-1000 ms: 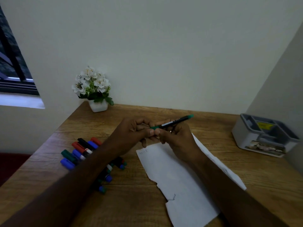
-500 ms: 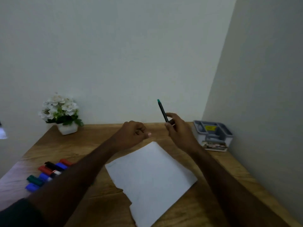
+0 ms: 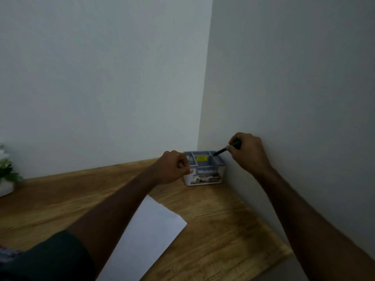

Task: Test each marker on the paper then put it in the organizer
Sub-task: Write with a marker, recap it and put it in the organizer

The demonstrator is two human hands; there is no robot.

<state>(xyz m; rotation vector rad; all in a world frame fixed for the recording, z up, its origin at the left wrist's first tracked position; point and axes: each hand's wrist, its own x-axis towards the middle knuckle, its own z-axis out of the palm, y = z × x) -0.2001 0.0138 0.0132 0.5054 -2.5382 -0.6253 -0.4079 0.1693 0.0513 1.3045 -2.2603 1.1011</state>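
Right of centre, the right hand (image 3: 246, 153) pinches a green marker (image 3: 226, 148) — its dark lower end dips over the right-hand compartment of the grey organizer (image 3: 205, 169) in the wall corner; the upper end is hidden by fingers. The left hand (image 3: 172, 167) is curled into a fist, covering the organizer's left edge — whether it holds anything cannot be told. The paper (image 3: 150, 234), partly under the left forearm, runs off the lower edge.

Organizer (image 3: 204, 169) at 12 o'clock on surface (image 3: 223, 230), tucked in wall corner. Paper (image 3: 150, 236) at 6, near edge. Plant (image 3: 6, 171) far off at 9. Marker (image 3: 225, 149) tilted over organizer's 2 o'clock compartment.
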